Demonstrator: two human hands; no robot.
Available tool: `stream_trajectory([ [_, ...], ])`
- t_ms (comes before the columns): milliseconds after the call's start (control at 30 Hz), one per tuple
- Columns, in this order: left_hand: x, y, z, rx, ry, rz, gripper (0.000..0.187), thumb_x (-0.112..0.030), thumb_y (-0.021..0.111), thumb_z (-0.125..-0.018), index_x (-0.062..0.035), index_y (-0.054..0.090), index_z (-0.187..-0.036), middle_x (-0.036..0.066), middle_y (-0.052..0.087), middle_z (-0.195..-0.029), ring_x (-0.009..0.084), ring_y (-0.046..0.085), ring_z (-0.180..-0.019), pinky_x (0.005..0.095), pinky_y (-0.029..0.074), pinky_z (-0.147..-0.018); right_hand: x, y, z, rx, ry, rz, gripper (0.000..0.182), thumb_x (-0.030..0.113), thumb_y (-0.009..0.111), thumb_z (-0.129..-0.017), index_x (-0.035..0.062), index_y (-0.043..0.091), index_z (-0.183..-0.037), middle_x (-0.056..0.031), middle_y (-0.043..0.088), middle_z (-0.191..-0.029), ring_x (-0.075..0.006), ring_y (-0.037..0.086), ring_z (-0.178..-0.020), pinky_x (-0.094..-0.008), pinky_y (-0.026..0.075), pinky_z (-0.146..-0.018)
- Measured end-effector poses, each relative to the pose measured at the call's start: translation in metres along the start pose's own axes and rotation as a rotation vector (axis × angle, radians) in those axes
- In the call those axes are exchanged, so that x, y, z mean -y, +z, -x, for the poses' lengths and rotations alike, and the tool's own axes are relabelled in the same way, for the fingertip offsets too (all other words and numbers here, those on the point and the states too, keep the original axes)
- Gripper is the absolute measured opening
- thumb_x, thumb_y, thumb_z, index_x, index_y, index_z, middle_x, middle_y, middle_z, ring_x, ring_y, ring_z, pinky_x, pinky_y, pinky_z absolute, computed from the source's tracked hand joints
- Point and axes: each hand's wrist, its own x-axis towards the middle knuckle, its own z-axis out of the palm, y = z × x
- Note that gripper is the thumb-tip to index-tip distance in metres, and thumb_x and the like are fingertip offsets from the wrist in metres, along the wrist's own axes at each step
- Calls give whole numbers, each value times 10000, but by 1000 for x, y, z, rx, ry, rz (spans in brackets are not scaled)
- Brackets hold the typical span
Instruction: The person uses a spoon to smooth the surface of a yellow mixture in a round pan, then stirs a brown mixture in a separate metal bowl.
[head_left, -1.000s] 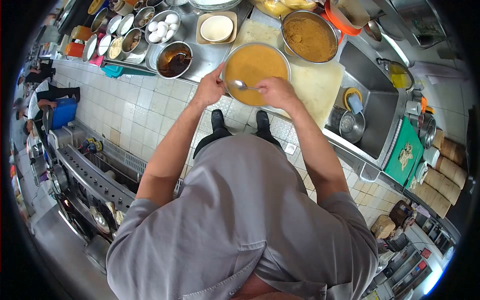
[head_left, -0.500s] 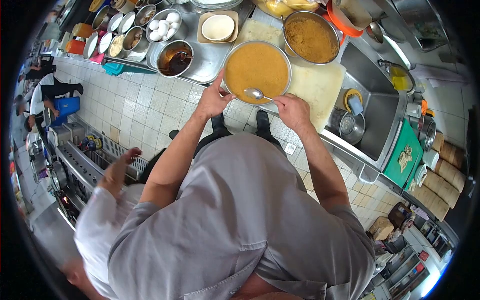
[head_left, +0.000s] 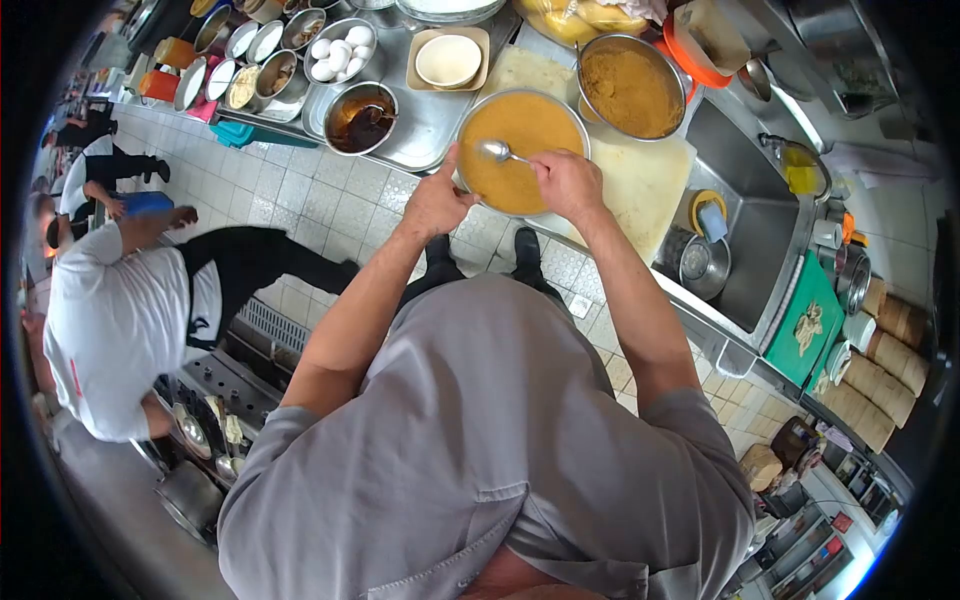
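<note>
A shallow round metal pan (head_left: pixel 466 120) lies on the near edge of the pale cutting board, filled with an even orange-brown layer (head_left: pixel 530 112) that looks like crumbs. Its near-left rim is gripped by my left hand (head_left: pixel 437 203), fingers along the outside. My right hand (head_left: pixel 570 183) is closed around the handle of a metal spoon (head_left: pixel 495 150). The blurred spoon bowl is over the layer, left of the pan's middle; whether it touches cannot be told. Just behind on the right, a deeper metal bowl (head_left: pixel 597 122) contains a similar loose brown mixture (head_left: pixel 630 85).
Left of the pan, a steel tray (head_left: pixel 420 140) bears a bowl of dark sauce (head_left: pixel 362 118), eggs (head_left: pixel 340 55) and a cream-coloured bowl (head_left: pixel 448 62). To the right is a sink (head_left: pixel 750 240). A person in a white shirt (head_left: pixel 110 320) is at my left, near the stove.
The spoon and my right hand have moved up and left across the pan. My left hand stays at the rim. The person in white has moved further left and away from my arm.
</note>
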Motion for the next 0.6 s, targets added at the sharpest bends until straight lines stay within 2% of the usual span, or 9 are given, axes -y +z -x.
stream_trajectory([
  [233,-1,-3,0,41,-37,-60,1051,-297,799,-953,-109,150,-1757,184,812,-1110,367,761,-1124,462,586,-1015,-11,4,-23,-11,19,29,202,276,653,-1012,200,813,-1109,-95,791,-1059,-348,758,-995,-497,598,-874],
  [400,-2,-7,2,46,-21,-187,1038,-384,760,-981,-131,126,-1763,165,819,-1120,362,752,-1163,473,588,-1028,-13,1,-27,-89,174,-10,210,278,662,-1006,215,817,-1134,-95,793,-1104,-339,754,-1029,-474,595,-894],
  [533,3,-5,4,25,0,-178,1050,-429,768,-970,-139,142,-1763,181,811,-1088,374,762,-1110,481,598,-983,-23,3,-5,-89,227,-73,206,286,679,-1001,214,822,-1130,-103,796,-1097,-346,755,-1013,-475,597,-887],
  [600,8,0,2,-11,-1,-176,1073,-438,805,-939,-165,176,-1764,191,801,-1038,377,777,-1033,474,607,-933,-22,14,22,-40,122,-28,195,285,687,-998,206,824,-1113,-105,798,-1067,-347,758,-988,-477,600,-870],
])
